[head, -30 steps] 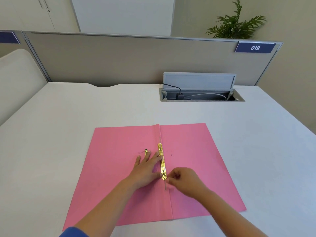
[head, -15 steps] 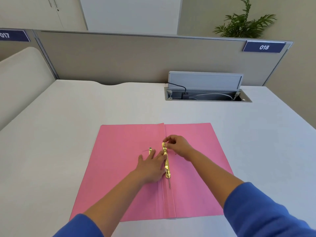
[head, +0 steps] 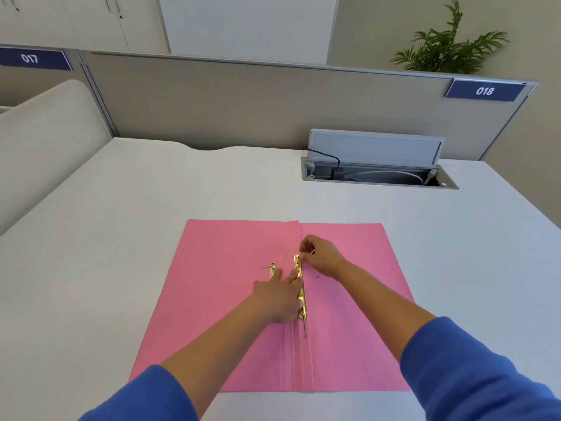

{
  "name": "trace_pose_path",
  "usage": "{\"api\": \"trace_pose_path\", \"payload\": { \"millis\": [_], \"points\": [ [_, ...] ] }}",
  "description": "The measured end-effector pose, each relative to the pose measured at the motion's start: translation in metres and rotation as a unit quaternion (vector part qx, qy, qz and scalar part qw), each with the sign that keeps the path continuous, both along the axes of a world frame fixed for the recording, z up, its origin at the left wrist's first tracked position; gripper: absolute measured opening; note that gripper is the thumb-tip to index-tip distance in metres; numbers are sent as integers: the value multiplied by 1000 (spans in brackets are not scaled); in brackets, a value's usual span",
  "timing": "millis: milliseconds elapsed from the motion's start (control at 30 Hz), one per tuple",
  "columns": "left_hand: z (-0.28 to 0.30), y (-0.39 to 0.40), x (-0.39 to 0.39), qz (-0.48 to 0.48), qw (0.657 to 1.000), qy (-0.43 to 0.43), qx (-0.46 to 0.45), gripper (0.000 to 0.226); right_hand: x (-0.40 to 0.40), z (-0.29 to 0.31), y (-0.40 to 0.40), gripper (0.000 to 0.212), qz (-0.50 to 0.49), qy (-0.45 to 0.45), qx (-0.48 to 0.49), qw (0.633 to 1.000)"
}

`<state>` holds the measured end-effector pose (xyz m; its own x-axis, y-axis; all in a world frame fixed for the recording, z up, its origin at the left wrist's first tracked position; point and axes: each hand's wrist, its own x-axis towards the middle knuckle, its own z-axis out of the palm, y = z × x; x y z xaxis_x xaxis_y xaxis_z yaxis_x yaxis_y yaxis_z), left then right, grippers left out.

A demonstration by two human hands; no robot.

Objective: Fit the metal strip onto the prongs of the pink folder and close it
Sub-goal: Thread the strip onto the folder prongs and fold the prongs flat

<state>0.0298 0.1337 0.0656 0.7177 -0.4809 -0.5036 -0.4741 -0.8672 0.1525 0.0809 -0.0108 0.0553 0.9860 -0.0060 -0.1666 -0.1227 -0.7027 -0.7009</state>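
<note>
The pink folder (head: pixel 212 299) lies open flat on the white desk. A gold metal strip (head: pixel 301 296) runs along its spine fold, and a thin prong (head: pixel 304 328) pokes out past its near end. My left hand (head: pixel 280 294) presses flat on the strip's left side, fingers spread. My right hand (head: pixel 321 255) pinches the far prong at the strip's far end. A second small gold metal piece (head: pixel 272 270) lies on the left leaf, partly under my left fingers.
An open cable hatch (head: pixel 376 174) with wires sits at the back right of the desk (head: pixel 121 223). A grey partition (head: pixel 243 101) closes off the far edge, with a plant behind it.
My right hand moved from the strip's near end to its far end and now pinches the far prong. The left hand stayed pressed on the strip.
</note>
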Motion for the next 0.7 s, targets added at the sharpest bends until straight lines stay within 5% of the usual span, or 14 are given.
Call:
{"api": "trace_pose_path", "payload": {
  "millis": [367,700],
  "points": [
    [1,3,6,-2,999,42,-14,57,9,-3,1,17,59,13,-114,992],
    [1,5,9,-1,998,58,-19,58,13,-7,-2,15,35,13,-108,993]
  ]
}}
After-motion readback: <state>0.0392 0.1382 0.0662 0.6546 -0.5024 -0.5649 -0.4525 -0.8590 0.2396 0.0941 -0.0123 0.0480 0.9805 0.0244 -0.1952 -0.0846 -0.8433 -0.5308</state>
